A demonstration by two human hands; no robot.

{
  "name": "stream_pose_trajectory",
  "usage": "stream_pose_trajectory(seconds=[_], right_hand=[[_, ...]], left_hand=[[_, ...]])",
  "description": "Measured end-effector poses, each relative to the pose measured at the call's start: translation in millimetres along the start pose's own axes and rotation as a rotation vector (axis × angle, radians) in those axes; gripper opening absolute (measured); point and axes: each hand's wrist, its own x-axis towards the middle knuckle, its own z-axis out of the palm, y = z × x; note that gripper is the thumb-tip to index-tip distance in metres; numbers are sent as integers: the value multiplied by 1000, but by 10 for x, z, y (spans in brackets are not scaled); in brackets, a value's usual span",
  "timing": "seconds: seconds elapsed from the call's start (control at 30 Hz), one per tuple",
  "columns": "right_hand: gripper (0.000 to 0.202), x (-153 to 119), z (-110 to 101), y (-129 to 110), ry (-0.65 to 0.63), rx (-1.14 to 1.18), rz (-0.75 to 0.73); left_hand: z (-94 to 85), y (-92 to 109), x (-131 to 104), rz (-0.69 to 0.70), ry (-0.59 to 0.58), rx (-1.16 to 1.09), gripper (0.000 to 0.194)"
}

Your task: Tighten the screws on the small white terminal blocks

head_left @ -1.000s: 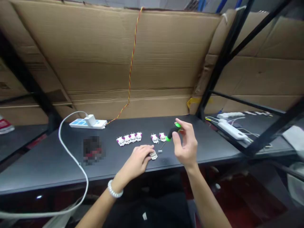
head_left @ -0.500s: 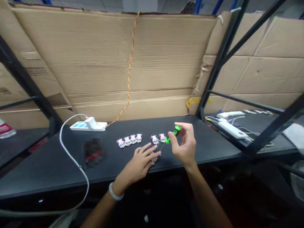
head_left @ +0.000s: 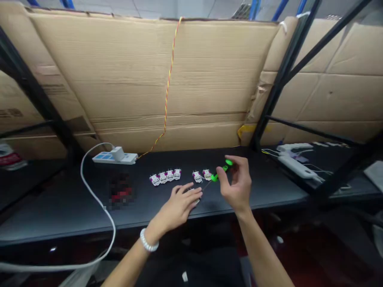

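Observation:
My left hand (head_left: 181, 205) lies over a small white part (head_left: 197, 201) near the table's front edge, its fingers pressing the part to the tabletop and covering most of it. In my right hand (head_left: 237, 184) is a screwdriver (head_left: 214, 177) with a green and black handle, gripped between thumb and fingers. Its thin shaft slants down to the left, towards the part under my left fingers; the tip's exact contact is hidden. Just behind my hands stand two white and purple modules, one (head_left: 197, 176) left of the other (head_left: 206, 174).
A row of several similar white and purple modules (head_left: 166, 175) lies farther left. Beyond them are a power strip (head_left: 128, 158) with a plug and a white cable (head_left: 95, 203). A blurred dark and red object (head_left: 121, 193) sits at left. Cardboard (head_left: 209, 79) walls the back; a black frame post (head_left: 273, 93) rises at right.
The fingers of my left hand have drawn closer together and cover more of the part. My right hand keeps the screwdriver at the same place. The whole view has shifted slightly.

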Motion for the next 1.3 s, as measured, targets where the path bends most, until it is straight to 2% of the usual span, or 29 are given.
stream_pose_trajectory(seconds=[0.37, 0.6, 0.77, 1.03, 1.3], right_hand=[[30, 125, -160, 35, 115, -47, 4], [32, 176, -276, 59, 170, -19, 25], [31, 212, -340, 40, 187, -18, 21], [33, 237, -422, 55, 203, -8, 23], [32, 259, -473, 59, 202, -12, 29]], left_hand=[[41, -58, -6, 41, 135, -91, 35], [52, 36, 58, 107, 67, -53, 35], [-29, 75, 191, 124, 30, 38, 33], [-166, -155, 410, 88, -16, 71, 27], [-247, -347, 486, 82, -16, 63, 27]])
